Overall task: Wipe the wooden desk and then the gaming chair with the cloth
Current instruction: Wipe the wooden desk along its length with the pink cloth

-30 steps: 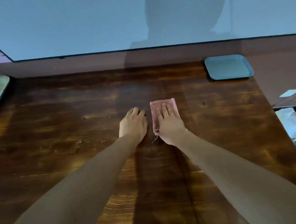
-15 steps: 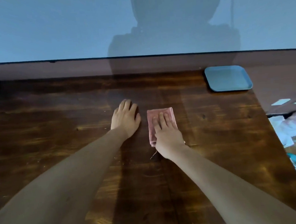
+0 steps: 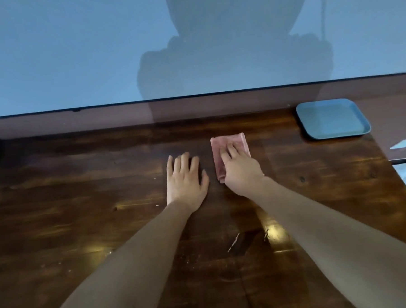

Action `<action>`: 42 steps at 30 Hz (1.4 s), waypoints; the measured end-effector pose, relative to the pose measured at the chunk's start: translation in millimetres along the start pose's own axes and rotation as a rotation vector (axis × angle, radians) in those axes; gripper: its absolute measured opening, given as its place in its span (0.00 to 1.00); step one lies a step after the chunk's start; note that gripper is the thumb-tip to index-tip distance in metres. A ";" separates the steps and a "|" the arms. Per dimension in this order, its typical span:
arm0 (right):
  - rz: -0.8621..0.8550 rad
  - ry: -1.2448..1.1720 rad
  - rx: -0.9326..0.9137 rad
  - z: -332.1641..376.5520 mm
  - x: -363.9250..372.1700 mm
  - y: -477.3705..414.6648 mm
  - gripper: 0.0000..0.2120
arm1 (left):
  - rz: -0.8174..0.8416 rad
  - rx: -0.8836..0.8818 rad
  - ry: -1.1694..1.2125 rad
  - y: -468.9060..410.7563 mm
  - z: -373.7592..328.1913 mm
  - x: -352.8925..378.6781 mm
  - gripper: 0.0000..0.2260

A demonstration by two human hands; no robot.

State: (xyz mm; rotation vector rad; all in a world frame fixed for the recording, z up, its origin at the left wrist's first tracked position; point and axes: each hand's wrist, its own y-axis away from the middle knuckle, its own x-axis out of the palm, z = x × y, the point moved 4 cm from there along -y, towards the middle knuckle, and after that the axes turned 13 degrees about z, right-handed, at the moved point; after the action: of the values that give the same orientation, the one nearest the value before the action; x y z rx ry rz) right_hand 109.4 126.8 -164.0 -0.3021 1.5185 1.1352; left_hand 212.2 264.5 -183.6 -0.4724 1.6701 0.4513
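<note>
A folded pink cloth (image 3: pixel 222 144) lies flat on the dark wooden desk (image 3: pixel 82 207), in the far middle. My right hand (image 3: pixel 241 171) presses down on the cloth with the palm and spread fingers, covering its near half. My left hand (image 3: pixel 185 179) rests flat on the bare wood just left of the cloth, fingers apart, holding nothing. The gaming chair is not in view.
A blue square tray (image 3: pixel 332 118) sits at the desk's far right corner. A large screen (image 3: pixel 98 53) stands along the back edge. The desk's right edge (image 3: pixel 396 181) drops off to clutter on the floor. Small crumbs and scratches (image 3: pixel 233 243) mark the near wood.
My right hand has pushed the cloth away from me toward the back of the desk. My left hand slid forward beside it and opened flat. The view tilted.
</note>
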 end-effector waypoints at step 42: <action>0.024 -0.012 -0.100 -3.2 -28.9 -65.5 0.45 | 0.009 -0.024 0.090 2.1 -0.8 -2.4 0.17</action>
State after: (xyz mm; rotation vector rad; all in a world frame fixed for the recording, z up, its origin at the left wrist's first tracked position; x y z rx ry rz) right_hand 163.7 80.5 -170.7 -0.3451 1.4603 1.2325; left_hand 210.7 266.0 -181.0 -0.5094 1.7561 0.4634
